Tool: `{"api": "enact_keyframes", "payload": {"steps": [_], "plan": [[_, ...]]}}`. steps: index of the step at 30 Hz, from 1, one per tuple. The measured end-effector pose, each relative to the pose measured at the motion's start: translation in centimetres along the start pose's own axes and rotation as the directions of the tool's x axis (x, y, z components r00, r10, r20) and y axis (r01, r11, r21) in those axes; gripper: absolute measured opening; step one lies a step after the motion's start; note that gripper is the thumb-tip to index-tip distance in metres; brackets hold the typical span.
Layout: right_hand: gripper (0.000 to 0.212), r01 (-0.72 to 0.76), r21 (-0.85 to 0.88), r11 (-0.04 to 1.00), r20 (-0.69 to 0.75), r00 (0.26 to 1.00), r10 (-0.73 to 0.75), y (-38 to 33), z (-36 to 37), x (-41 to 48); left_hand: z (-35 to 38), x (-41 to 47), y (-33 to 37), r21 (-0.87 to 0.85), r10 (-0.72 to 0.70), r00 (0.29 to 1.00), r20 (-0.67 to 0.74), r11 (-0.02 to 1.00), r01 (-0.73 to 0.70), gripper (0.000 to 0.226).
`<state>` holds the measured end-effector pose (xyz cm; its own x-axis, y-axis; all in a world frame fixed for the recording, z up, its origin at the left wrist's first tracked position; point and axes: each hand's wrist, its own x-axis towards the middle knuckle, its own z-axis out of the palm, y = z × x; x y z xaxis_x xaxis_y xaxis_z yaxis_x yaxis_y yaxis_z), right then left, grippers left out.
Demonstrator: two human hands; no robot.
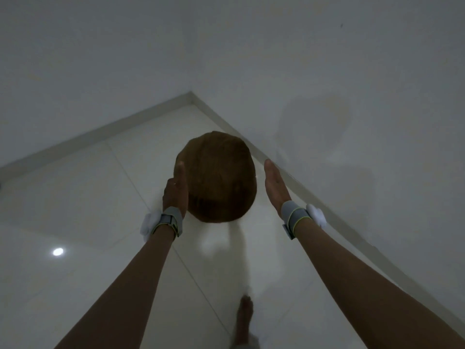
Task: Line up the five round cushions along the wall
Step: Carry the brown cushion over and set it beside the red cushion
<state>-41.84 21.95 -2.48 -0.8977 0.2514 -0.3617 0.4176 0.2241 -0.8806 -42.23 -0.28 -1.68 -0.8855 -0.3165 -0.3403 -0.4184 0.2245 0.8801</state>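
One round brown cushion (216, 176) is in front of me above the white tiled floor, close to the wall (352, 122) on the right. My left hand (176, 191) lies flat against the cushion's left side, fingers straight. My right hand (275, 186) is flat and held a small gap away from the cushion's right side, beside the wall's skirting. Whether the cushion rests on the floor or is in the air I cannot tell. No other cushions are in view.
Two white walls meet in a corner (191, 93) beyond the cushion, with pale skirting along the glossy tiled floor (88, 210). My bare foot (245, 316) is at the bottom centre. A lamp reflection (57, 251) shines on the floor at left.
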Motion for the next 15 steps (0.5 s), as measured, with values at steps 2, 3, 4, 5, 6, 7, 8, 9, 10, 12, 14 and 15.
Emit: {"api": "enact_keyframes", "payload": {"steps": [2,3,4,5,6,7,8,9,10,12,14,15], "plan": [[0.067,0.003,-0.02,1.0,0.003,1.0,-0.003,-0.9,1.6,3.6,0.7,4.0,0.8,0.045,-0.034,0.999,-0.004,0.998,0.034,0.08],[0.067,0.001,-0.035,0.999,0.004,1.0,0.0,-1.3,2.4,5.7,1.2,6.2,1.2,0.057,-0.046,0.999,-0.002,0.997,0.046,0.081],[0.067,-0.001,-0.037,0.999,0.007,1.0,0.001,-1.6,3.0,7.7,1.8,8.3,1.5,0.054,-0.054,0.999,-0.005,0.997,0.054,0.083],[0.067,-0.007,-0.036,0.999,0.009,1.0,0.008,-2.0,3.7,9.8,2.4,10.5,1.9,0.056,-0.06,0.998,-0.012,0.997,0.061,0.083],[0.068,-0.017,-0.043,0.999,0.013,1.0,0.018,-2.1,4.3,11.8,3.1,12.4,2.2,0.068,-0.065,0.998,-0.013,0.996,0.065,0.083],[0.069,-0.037,-0.048,0.998,0.015,0.999,0.038,-2.3,4.9,14.0,3.9,14.6,2.5,0.077,-0.081,0.997,-0.008,0.994,0.081,0.083],[0.07,-0.048,-0.055,0.997,0.014,0.999,0.049,-2.2,5.6,16.6,4.9,17.3,2.6,0.085,-0.092,0.996,-0.009,0.992,0.092,0.084],[0.071,-0.076,-0.055,0.996,0.009,0.997,0.076,-2.1,6.5,19.1,5.9,20.1,2.6,0.096,-0.113,0.994,-0.001,0.989,0.113,0.086],[0.072,-0.082,-0.061,0.995,0.011,0.997,0.083,-2.0,6.6,20.0,6.3,20.9,2.8,0.112,-0.114,0.993,0.017,0.987,0.112,0.086],[0.073,-0.096,-0.069,0.993,0.004,0.995,0.097,-1.7,7.8,23.8,7.6,24.6,2.7,0.105,-0.119,0.992,0.048,0.988,0.113,0.082],[0.074,-0.144,-0.074,0.987,-0.004,0.99,0.144,-0.9,9.0,26.5,8.6,27.4,1.8,0.105,-0.103,0.991,0.091,0.99,0.093,0.072],[0.075,-0.165,-0.089,0.982,-0.009,0.986,0.165,-0.3,9.5,27.8,9.1,28.8,1.1,0.13,-0.09,0.99,0.11,0.989,0.076,0.067]]}}
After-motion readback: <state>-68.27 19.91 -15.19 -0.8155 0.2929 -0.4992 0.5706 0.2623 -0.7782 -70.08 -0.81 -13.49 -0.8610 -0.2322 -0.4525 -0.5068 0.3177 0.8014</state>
